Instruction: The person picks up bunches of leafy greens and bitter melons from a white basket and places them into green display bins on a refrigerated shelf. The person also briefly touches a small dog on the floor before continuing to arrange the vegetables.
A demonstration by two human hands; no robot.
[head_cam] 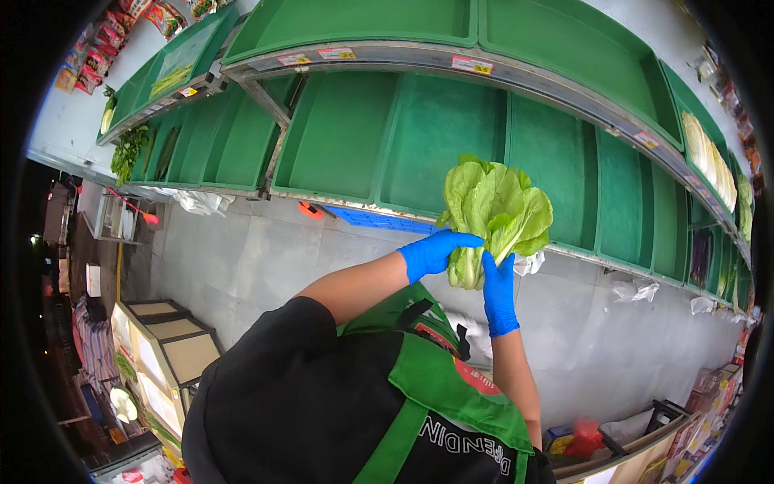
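Both of my hands wear blue gloves and hold leafy greens with pale stems (499, 202) in front of my green apron. My left hand (432, 254) grips the stems from the left, its thumb lying across them. From the lower right, my right hand (500, 293) holds the stem end, some of its fingers hidden by the greens. The leaves point away from me and overlap the front edge of a green display tray (444, 133) on the lower shelf.
An upper shelf carries more green trays (354, 24); its metal edge (399, 51) bears price labels. Napa cabbages (704, 154) lie at the right. A blue plastic crate (381, 220) sits below the lower shelf. Plastic bags (635, 290) hang along its edge. Boxed stands are behind me.
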